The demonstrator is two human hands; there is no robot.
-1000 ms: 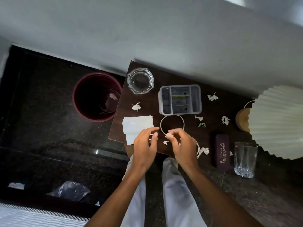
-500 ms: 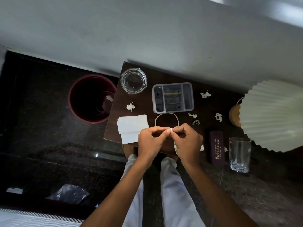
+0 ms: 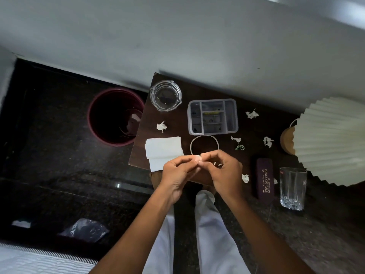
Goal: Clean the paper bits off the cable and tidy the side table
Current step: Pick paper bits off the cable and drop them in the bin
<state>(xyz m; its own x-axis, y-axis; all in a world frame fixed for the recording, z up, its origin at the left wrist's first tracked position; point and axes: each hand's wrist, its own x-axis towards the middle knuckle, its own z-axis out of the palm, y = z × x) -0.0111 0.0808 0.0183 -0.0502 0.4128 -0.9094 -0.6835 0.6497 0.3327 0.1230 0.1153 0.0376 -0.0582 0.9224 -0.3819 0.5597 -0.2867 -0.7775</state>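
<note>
A white cable (image 3: 204, 137) arcs in a loop on the dark wooden side table (image 3: 177, 123), its ends running under my hands. My left hand (image 3: 178, 171) and my right hand (image 3: 224, 169) meet fingertip to fingertip at the near end of the loop, both pinching the cable. What lies between the fingertips is hidden. Several crumpled paper bits lie on the table: one (image 3: 161, 126) at the left, one (image 3: 252, 114) behind the organiser, one (image 3: 267, 141) near the lamp, one (image 3: 245, 177) beside my right hand.
A maroon bin (image 3: 110, 135) stands on the floor left of the table. On the table are a glass ashtray (image 3: 165, 95), a grey organiser tray (image 3: 213, 116), folded white tissues (image 3: 163, 150), a spectacle case (image 3: 265, 179), a drinking glass (image 3: 292, 187) and a pleated lamp (image 3: 331, 139).
My hands came together from slightly apart and now pinch the cable at one spot. The view has shifted slightly.
</note>
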